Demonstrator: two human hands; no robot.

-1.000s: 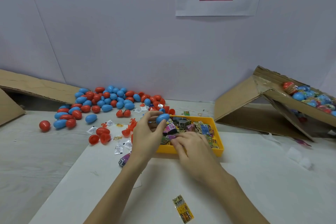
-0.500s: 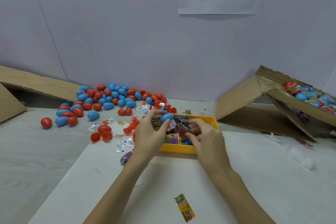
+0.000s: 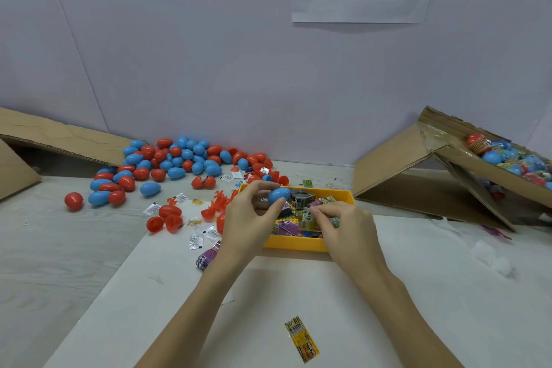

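1. Pinching a blue egg [image 3: 278, 195] between thumb and curled fingers [image 3: 260, 187], the left hand [image 3: 248, 218] holds it at frame centre, over the far left corner of the yellow tray [image 3: 295, 243].
2. On the right hand [image 3: 349, 233] the fingers [image 3: 322, 211] are curled narrow, their tips pinching a printed packet [image 3: 307, 217] inside the tray.
3. The tray is filled with purple, yellow and grey packets.
4. At the right of the frame, a tipped cardboard box [image 3: 388, 164] holds wrapped eggs [image 3: 507, 158].
5. Loose red and blue eggs [image 3: 179, 161] lie heaped on the worktop [image 3: 59, 248], left of centre.

body: two bare forearms | left grip [image 3: 249, 219], right grip [image 3: 348, 233]: bare, slender fingers
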